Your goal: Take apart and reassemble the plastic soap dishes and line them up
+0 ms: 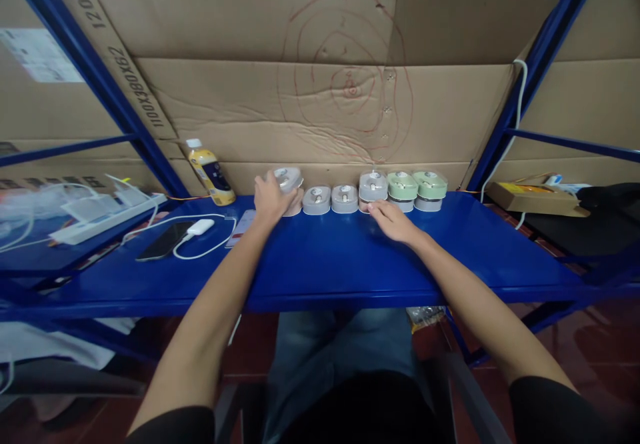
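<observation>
A row of small rounded boxes with clear lids stands along the back of the blue shelf. At the row's left end, my left hand (273, 197) is closed around the side of a grey box (289, 177), which sits slightly tilted over a pinkish box (295, 204). Two single grey boxes (317, 200) (345, 199) stand to the right of it. My right hand (393, 221) has its fingers stretched out, with the tips at the lower pinkish box (365, 207) under another grey box (373, 186). Beside that, two green boxes (402, 185) (431, 185) rest on grey ones.
On the left of the blue shelf (330, 267) are a yellow bottle (213, 174), a phone (167, 241), a white charger with cable (201, 227) and a power strip (105, 221). Cardboard (225, 91) backs the shelf. An open carton (533, 201) lies at right.
</observation>
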